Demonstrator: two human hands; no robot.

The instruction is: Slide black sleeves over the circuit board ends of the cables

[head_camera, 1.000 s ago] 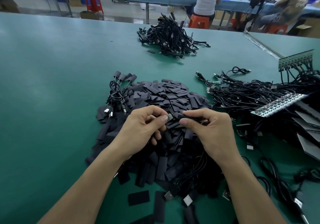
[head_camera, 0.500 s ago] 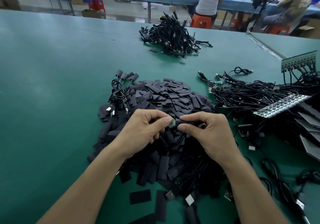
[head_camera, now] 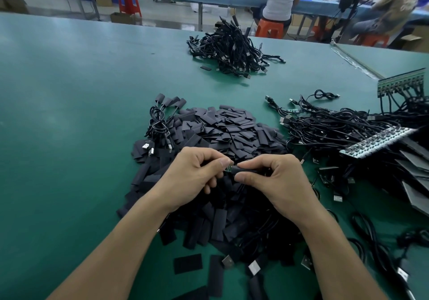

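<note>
Hands over heap of flat black sleeves (head_camera: 234, 130): left hand (head_camera: 197, 175) pinches small green circuit board (head_camera: 229, 169); right hand (head_camera: 276, 181) grips black tubular sleeve (head_camera: 243, 170) touching it.

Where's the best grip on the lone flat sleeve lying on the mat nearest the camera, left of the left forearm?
Probably the flat sleeve is best taken by its left short edge, coming in from the bare green mat on that side. It lies flat, apart from the sleeve pile, so a thumb-and-finger pinch would need to lift an edge first. The left forearm crowds its right side.
</note>
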